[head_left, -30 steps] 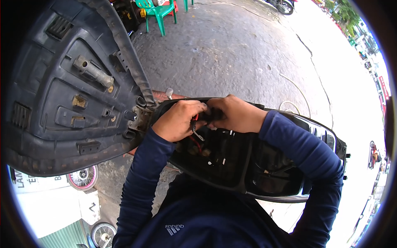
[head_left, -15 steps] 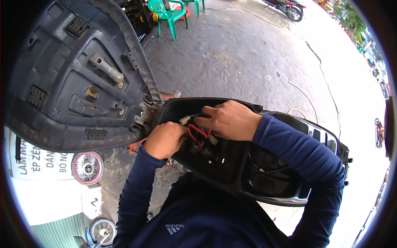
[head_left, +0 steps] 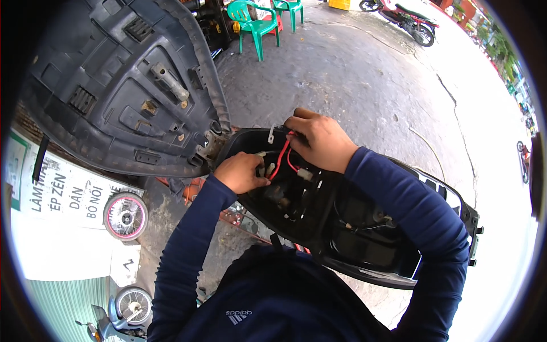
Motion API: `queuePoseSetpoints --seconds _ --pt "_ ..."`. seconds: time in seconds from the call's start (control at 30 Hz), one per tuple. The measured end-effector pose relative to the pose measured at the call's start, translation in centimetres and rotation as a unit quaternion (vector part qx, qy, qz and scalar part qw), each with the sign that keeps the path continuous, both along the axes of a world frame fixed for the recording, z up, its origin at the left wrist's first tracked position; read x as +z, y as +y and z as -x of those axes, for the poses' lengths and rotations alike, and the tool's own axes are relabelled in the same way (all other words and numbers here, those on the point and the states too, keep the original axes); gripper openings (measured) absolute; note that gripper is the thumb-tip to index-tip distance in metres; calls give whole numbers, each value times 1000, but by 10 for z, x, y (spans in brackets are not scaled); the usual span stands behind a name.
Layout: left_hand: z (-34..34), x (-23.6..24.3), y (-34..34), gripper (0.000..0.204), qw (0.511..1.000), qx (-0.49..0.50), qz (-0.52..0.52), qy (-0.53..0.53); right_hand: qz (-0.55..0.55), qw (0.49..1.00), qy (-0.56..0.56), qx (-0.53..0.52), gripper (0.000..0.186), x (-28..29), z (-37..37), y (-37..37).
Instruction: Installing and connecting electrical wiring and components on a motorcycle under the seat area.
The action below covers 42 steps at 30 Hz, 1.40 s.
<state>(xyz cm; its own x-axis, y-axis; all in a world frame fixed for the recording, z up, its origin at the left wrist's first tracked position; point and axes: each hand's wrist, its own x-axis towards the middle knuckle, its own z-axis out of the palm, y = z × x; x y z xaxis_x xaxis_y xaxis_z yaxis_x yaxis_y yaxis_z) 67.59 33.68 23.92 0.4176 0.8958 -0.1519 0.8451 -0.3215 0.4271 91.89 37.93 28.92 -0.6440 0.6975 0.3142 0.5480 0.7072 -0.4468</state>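
Note:
An open black storage compartment [head_left: 307, 239] of a motorbike lies in front of me, its seat [head_left: 122, 85] tipped up to the left with the underside showing. My right hand [head_left: 322, 139] is raised over the compartment's far rim, thumb and fingers pinching red wires [head_left: 280, 161]. Beside those fingertips a flat metal terminal [head_left: 271, 135] with a hole sticks out. Lower down, my left hand [head_left: 240, 172] has its fingers closed at the lower part of the same wires. A whitish plug connector [head_left: 306, 174] hangs on a red wire below my right hand.
Another dark recess [head_left: 370, 251] with a thin cable adjoins the compartment on the right. Green plastic chairs [head_left: 256, 27] and a parked red motorbike [head_left: 407, 21] stand beyond on the concrete. Spoked wheels [head_left: 126, 216] and a lettered white sign [head_left: 68, 196] are at the left.
My right hand has lifted up and away, drawing the red wires from a bent loop into a straighter line. The metal terminal now shows. My left hand has shifted slightly right and up.

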Motion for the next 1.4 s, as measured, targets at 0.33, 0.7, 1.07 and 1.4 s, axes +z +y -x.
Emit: queuePoseSetpoints --seconds 0.33,0.7,1.07,1.4 --pt "-37 -14 8 48 986 -5 -8 164 -31 992 117 -30 23 -9 1 8" --pt "20 34 -22 20 984 25 -137 -113 52 997 -54 -29 24 8 -6 5" --pt "24 20 -17 47 985 -39 -152 -64 81 984 -118 101 20 -34 -8 11" --pt "10 8 -2 50 993 -53 -98 29 59 971 -230 9 16 -16 -4 3"
